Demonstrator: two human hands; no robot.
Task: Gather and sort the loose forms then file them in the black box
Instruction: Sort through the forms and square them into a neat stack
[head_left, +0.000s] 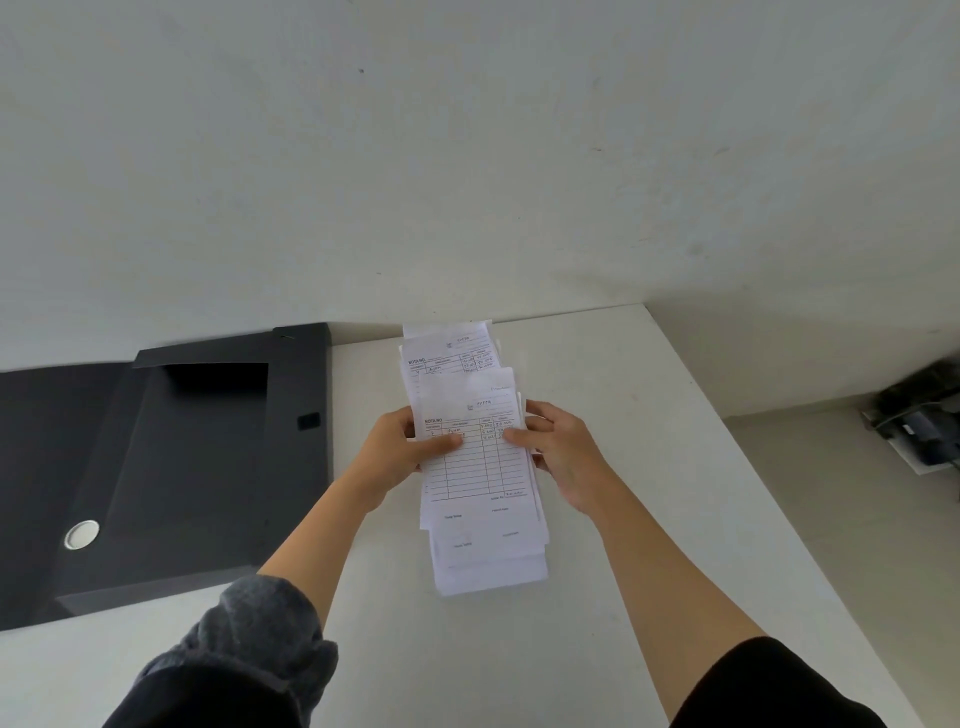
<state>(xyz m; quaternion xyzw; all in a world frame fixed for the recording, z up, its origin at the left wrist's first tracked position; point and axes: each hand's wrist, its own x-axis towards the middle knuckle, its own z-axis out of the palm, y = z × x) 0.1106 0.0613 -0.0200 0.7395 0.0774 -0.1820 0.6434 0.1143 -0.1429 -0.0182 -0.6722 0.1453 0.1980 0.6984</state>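
Note:
I hold a stack of white printed forms (480, 483) above the white table, its sheets fanned unevenly at the lower end. My left hand (400, 447) grips the stack's left edge with the thumb on top. My right hand (558, 452) grips the right edge the same way. Behind the held stack, more forms (452, 348) lie on the table against the wall. The black box (197, 467) lies open on the table to the left, with a round silver button on its flap.
The white table (623, 519) ends at a right edge, beyond which the floor shows. A dark device with cables (919, 431) sits on the floor at the far right. A plain white wall rises directly behind the table.

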